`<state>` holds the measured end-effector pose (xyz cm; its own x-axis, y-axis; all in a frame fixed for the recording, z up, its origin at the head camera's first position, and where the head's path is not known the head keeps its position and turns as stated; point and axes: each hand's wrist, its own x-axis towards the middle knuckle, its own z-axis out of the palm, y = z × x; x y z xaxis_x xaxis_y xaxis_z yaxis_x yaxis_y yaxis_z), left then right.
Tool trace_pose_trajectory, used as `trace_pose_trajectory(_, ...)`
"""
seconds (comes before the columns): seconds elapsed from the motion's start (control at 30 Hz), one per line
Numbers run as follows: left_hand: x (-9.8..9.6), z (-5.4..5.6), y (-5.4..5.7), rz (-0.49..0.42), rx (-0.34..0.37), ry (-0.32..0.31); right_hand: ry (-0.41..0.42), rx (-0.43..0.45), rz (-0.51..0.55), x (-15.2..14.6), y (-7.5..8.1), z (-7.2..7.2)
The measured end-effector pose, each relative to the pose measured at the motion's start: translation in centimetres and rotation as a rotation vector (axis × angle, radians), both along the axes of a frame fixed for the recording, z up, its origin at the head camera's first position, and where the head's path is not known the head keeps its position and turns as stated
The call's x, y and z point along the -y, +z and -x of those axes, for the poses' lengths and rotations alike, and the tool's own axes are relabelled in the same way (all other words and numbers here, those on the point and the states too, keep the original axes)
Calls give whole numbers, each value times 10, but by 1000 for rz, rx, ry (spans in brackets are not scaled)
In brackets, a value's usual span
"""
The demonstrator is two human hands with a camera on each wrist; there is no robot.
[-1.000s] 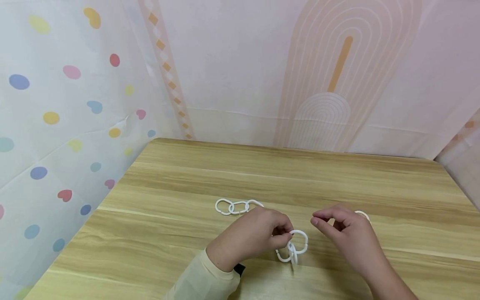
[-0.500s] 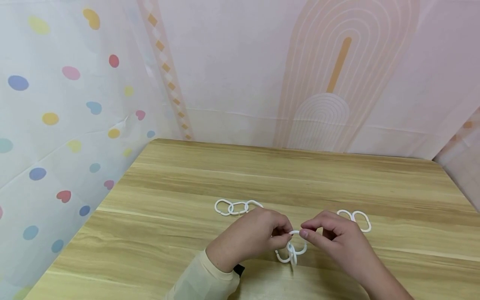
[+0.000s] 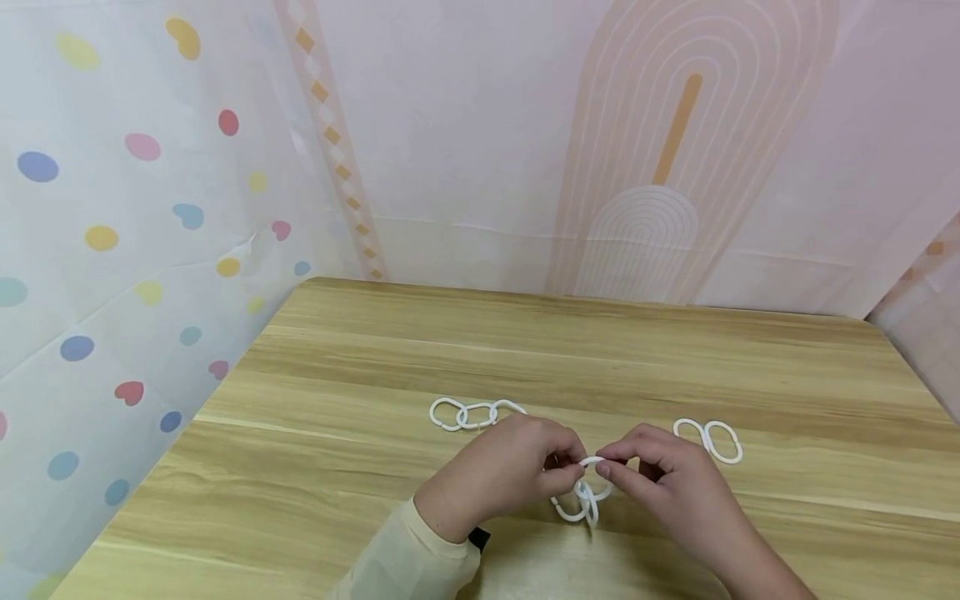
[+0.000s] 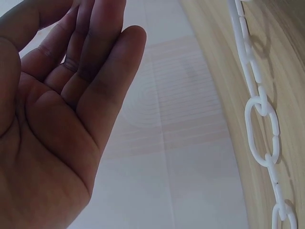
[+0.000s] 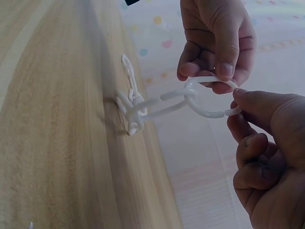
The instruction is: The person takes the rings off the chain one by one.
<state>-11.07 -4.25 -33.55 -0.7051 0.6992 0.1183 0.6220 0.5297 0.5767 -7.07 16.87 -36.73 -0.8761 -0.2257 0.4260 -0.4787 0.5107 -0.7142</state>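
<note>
A white plastic chain link [image 3: 590, 460] is pinched between thumb and finger of my left hand [image 3: 502, 471]. From the other side, my right hand [image 3: 675, 483] pinches the same link, near a small gap in its ring that shows in the right wrist view. Another white link [image 5: 164, 110], with an opening of its own, hangs through the held one. More joined links [image 3: 572, 517] dangle below my left fingertips, over the wooden table [image 3: 337, 517]. In the left wrist view my left palm shows, but its fingertips are cut off at the top.
A short white chain [image 3: 462, 416] lies on the table behind my left hand, its right end partly hidden. Two white links [image 3: 707, 437] lie side by side behind my right hand. Patterned cloth [image 3: 465, 150] rises along the table's back and left edges.
My right hand has moved left and taken hold of the link my left hand holds, tilting it slightly. Both links at the right have come into view behind it. My left hand stays in place.
</note>
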Motion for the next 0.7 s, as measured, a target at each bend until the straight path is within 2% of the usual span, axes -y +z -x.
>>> trace_pose_trajectory(0.3,1,2,-2,-4,-14,22,-72,-47,-44,1,1,0)
trace_pose_trajectory(0.7,3,4,-3,-2,-33,31,-127,18,-31,-2,5,-1)
